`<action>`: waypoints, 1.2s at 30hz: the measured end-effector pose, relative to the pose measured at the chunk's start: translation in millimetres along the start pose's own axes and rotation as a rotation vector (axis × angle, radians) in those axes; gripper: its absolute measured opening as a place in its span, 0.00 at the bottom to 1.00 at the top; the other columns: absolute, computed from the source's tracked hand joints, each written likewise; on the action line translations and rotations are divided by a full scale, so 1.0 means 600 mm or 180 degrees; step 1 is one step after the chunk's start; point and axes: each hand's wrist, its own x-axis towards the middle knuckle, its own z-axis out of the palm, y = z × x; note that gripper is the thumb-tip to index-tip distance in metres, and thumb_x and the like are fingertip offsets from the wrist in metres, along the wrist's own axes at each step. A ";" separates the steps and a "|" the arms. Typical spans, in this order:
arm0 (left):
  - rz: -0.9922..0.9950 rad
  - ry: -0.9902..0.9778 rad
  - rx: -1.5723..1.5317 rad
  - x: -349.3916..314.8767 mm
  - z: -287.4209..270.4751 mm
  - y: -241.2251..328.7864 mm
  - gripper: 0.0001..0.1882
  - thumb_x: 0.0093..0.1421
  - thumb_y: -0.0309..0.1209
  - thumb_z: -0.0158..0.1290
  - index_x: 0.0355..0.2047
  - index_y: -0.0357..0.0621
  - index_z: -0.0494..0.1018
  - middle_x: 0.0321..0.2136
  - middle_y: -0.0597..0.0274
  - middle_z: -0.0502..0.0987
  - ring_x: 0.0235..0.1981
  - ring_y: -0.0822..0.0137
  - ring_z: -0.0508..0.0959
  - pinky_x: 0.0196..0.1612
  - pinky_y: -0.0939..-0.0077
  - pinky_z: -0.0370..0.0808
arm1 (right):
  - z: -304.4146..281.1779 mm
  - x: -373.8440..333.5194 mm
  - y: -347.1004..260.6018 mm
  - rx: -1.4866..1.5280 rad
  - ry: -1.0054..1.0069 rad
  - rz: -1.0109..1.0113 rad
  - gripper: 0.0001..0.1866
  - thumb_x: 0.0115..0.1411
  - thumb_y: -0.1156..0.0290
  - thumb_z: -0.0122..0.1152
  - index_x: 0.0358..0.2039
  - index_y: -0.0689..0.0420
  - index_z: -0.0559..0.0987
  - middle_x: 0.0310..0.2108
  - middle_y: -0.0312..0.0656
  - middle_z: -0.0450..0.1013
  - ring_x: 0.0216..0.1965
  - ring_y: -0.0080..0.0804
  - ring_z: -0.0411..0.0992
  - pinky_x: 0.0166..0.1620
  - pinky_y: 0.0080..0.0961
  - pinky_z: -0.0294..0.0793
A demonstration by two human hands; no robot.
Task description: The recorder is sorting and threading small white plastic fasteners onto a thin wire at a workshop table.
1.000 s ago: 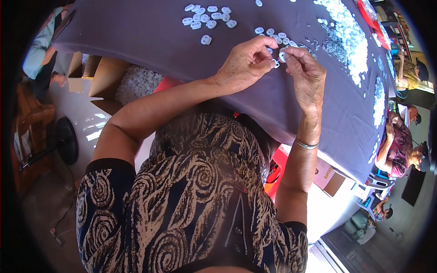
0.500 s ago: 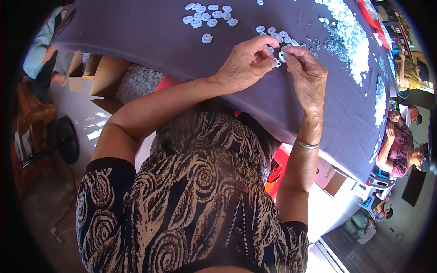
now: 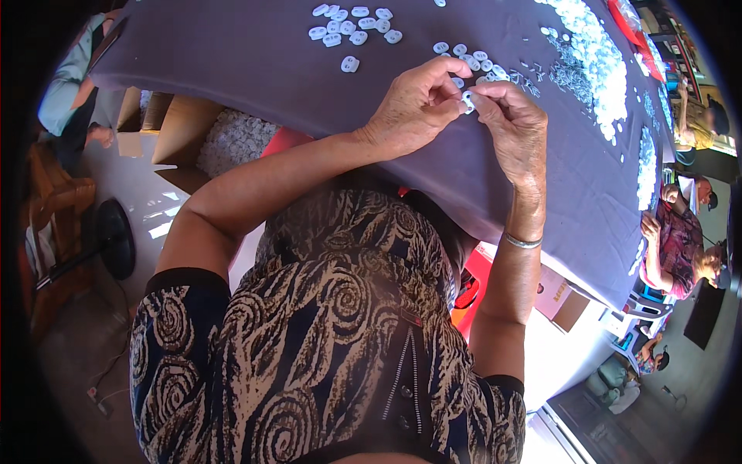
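Observation:
Over the near edge of the cloth, my left hand and my right hand meet fingertip to fingertip. Both pinch a small white plastic piece with a dark hole in it; where one part ends and another begins is too small to make out. Just beyond my fingers lies a cluster of white oval pieces with holes, partly hidden by my hands. A second group of such white ovals sits farther left, with a single oval apart from it.
A dark cloth covers the table. At right are a heap of white pieces and grey, spring-like bits. Below the left edge stands an open carton of white pieces. Other people sit along the right side; another is at far left.
My right hand has moved slightly left, bringing its white piece against the one at my left fingertips. A small gap between them has closed. My left hand stays nearly still.

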 end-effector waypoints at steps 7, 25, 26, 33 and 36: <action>-0.0186 0.0084 -0.0241 0.002 0.003 0.001 0.19 0.57 0.20 0.52 0.49 0.41 0.65 0.28 0.66 0.73 0.27 0.79 0.71 0.30 0.84 0.71 | -0.002 0.001 0.001 0.0194 -0.0054 0.0067 0.05 0.55 0.80 0.61 0.33 0.62 0.78 0.27 0.32 0.74 0.29 0.14 0.69 0.34 0.13 0.71; -0.0134 0.0035 -0.0441 0.006 -0.008 0.022 0.13 0.60 0.26 0.51 0.46 0.42 0.68 0.33 0.66 0.74 0.33 0.77 0.72 0.36 0.80 0.71 | 0.013 -0.006 -0.015 -0.0609 0.0275 -0.0399 0.12 0.50 0.83 0.65 0.36 0.59 0.77 0.29 0.30 0.74 0.27 0.13 0.69 0.31 0.11 0.73; -0.0135 0.0029 -0.0362 0.007 -0.009 0.024 0.13 0.60 0.27 0.51 0.46 0.42 0.69 0.35 0.66 0.74 0.33 0.77 0.73 0.35 0.80 0.71 | 0.015 -0.005 -0.013 -0.0605 0.0279 -0.0397 0.12 0.50 0.83 0.65 0.36 0.59 0.77 0.29 0.30 0.74 0.27 0.13 0.69 0.31 0.11 0.73; -0.0126 -0.0159 -0.0097 0.018 -0.020 0.014 0.14 0.61 0.29 0.52 0.47 0.39 0.68 0.40 0.64 0.73 0.35 0.76 0.73 0.34 0.80 0.72 | 0.026 -0.002 -0.019 -0.0980 0.0464 -0.0835 0.14 0.44 0.82 0.65 0.34 0.57 0.77 0.24 0.33 0.74 0.20 0.15 0.67 0.25 0.15 0.72; -0.0016 -0.0229 0.0001 0.018 -0.021 0.012 0.15 0.61 0.29 0.52 0.47 0.39 0.67 0.38 0.64 0.73 0.34 0.77 0.73 0.33 0.82 0.72 | 0.027 -0.003 -0.019 -0.0962 0.0396 -0.0824 0.15 0.45 0.82 0.65 0.35 0.58 0.77 0.27 0.33 0.74 0.21 0.15 0.67 0.26 0.15 0.72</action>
